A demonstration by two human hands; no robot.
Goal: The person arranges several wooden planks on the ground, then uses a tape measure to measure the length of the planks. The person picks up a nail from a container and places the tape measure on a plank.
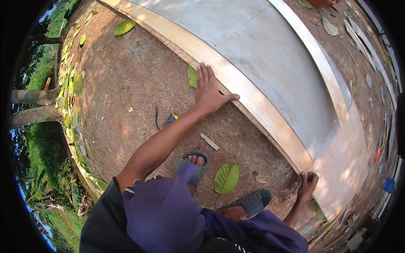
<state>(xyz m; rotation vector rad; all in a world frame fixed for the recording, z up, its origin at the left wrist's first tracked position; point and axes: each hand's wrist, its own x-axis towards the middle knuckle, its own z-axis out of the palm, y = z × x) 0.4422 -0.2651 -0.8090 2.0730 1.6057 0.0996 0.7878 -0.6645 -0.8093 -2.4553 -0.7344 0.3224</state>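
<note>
A long pale plywood strip (257,99) lies along the near edge of a grey sheet panel (261,46). My left hand (209,92) rests over the strip's outer edge, fingers stretched out and thumb spread onto its top face. At the strip's lower right end, my right hand (308,184) is closed, with thumb and curled fingers pinching the corner. A wider pale plywood piece (348,156) meets the strip and panel just beyond that hand. Along the panel's far side runs a second pale strip (314,48). The underside of the edge is hidden.
On the brown dirt ground lie a yellow-and-black tape measure (171,119), a small wood offcut (209,141) and a large green leaf (226,178). My sandalled feet stand beside them. Tree trunks (36,116) rise at the left; long wood strips (360,44) lie at far right.
</note>
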